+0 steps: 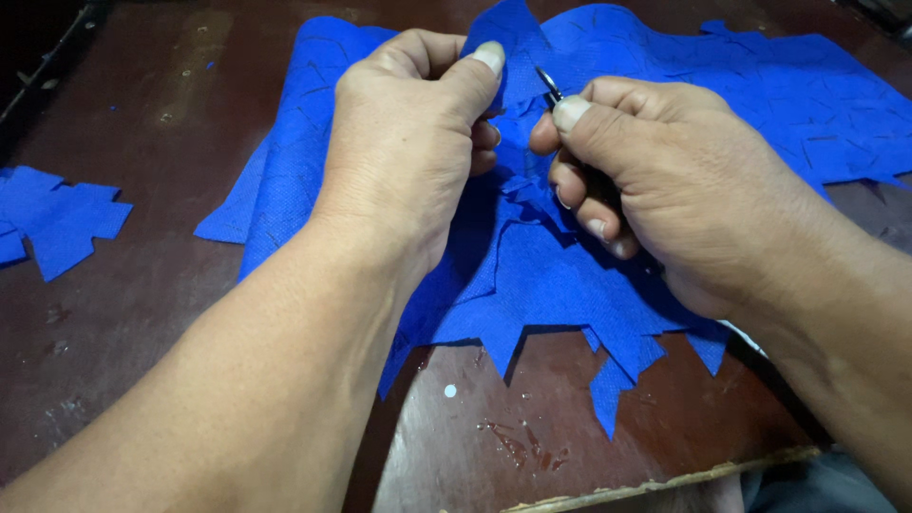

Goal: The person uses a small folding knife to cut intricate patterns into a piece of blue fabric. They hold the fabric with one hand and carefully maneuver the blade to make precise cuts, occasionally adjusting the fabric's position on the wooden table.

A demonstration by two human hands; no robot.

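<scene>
A: What is the cloth like?
B: Bright blue woven fabric, with jagged cut edges, spread on a dark brown table.
A: And the hands?
B: The left hand pinches a raised fold between thumb and fingers. The right hand grips small metal snips, fingers curled.

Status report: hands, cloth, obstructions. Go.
Left hand pinching a flap of blue cloth. Right hand gripping small metal tool at the cloth. Cut blue pieces off to the left, clear of hands.
</scene>
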